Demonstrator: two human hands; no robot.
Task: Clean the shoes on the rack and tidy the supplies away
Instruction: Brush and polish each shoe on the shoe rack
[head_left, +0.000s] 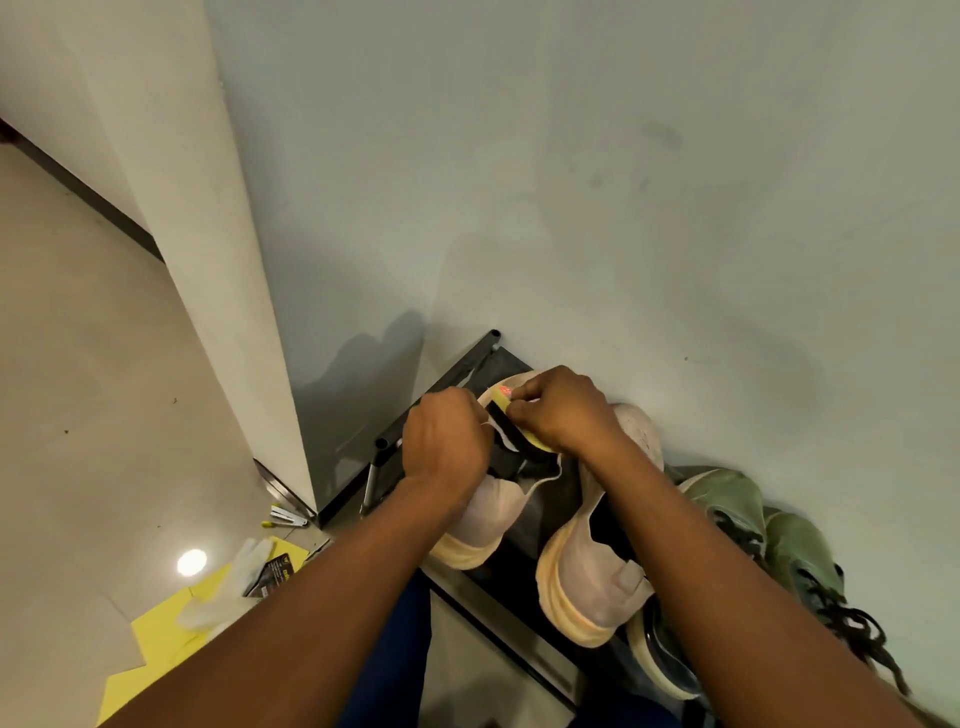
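Note:
Two beige shoes with cream soles stand on a dark metal shoe rack (470, 358) against the wall. My left hand (444, 441) grips the upper of the left beige shoe (483, 519) near its opening. My right hand (561, 410) pinches a small yellow sponge (505, 396) with a pink end and presses it on the toe area of that shoe. The second beige shoe (587, 582) stands beside it on the right, under my right forearm.
A pair of green shoes (737, 499) with dark laces sits at the right end of the rack. On the floor at the left lie yellow sheets (156, 654), a clear glove (228, 587), a dark packet (270, 574) and a small brush-like tool (285, 517). A white pillar (208, 260) stands left.

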